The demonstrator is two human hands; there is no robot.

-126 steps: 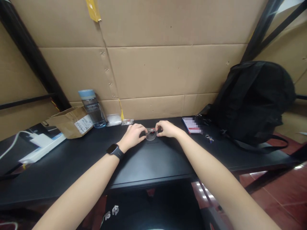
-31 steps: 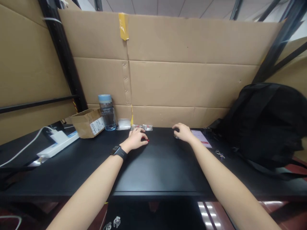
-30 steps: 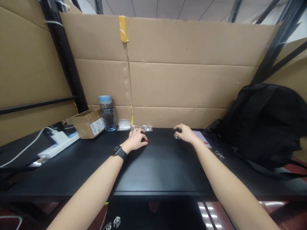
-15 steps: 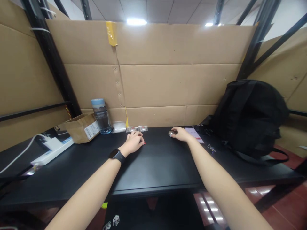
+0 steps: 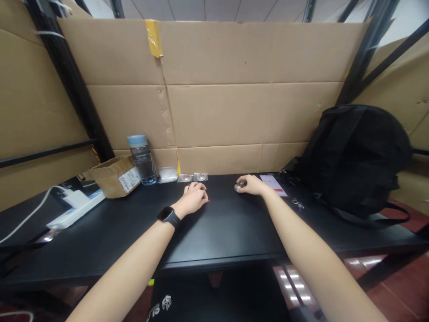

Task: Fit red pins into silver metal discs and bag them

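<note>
My left hand point(image 5: 194, 200), with a dark watch on its wrist, rests on the black table point(image 5: 100, 237) with its fingers curled down. A small red thing point(image 5: 208, 201) peeks out at its fingertips. My right hand point(image 5: 252, 184) lies further right, its fingers closed round a small round silvery object point(image 5: 237, 187) on the table top. Two small clear packets point(image 5: 193, 177) with red bits inside lie just beyond my left hand, against the cardboard wall.
A black backpack point(image 5: 358, 156) fills the right end of the table. A white and red card point(image 5: 274, 184) and small keys point(image 5: 297, 204) lie beside it. On the left stand a water bottle point(image 5: 142, 158), a cardboard box point(image 5: 114, 176), a white packet point(image 5: 167, 174) and a power strip point(image 5: 72, 208).
Both hands held a clear packet together 4.2 s ago. They have since parted: the left stays near the red thing, and the right took hold of the round silvery object.
</note>
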